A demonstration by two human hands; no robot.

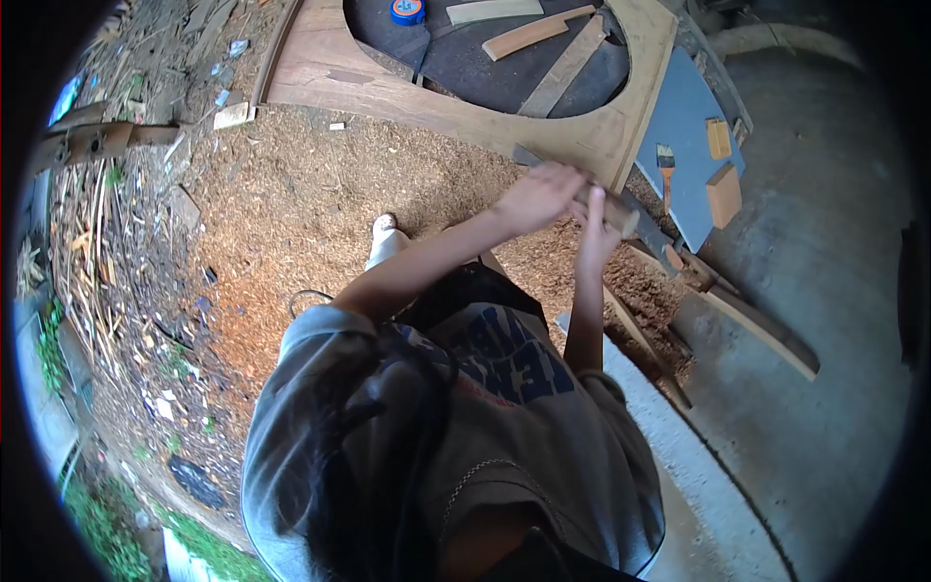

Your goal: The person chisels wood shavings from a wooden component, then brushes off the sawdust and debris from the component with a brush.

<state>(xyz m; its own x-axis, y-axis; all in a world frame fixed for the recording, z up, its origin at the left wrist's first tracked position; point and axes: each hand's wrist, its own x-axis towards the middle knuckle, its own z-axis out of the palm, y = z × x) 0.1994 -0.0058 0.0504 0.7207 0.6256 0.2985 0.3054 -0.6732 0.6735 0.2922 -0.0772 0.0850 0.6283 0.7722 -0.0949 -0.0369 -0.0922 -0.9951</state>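
Both hands are on a short brown wooden piece with a pale rounded end [628, 224], at the near right corner of a wooden panel [417, 107]. My left hand [545, 197] is closed over its far part, fingers curled down. From the right, my right hand [596, 231] wraps the near end, its thumb raised along the side. Much of the piece is hidden by the fingers. A dark flat strip [526, 155] juts out beyond my left hand at the panel's edge.
Inside the panel's oval opening lie a blue tape measure [407, 12] and wooden strips [564, 70]. On a grey-blue board [684, 126] are a paintbrush [665, 163] and wood blocks [723, 195]. Wood shavings [272, 204] cover the ground; timber lengths [761, 332] lie at right.
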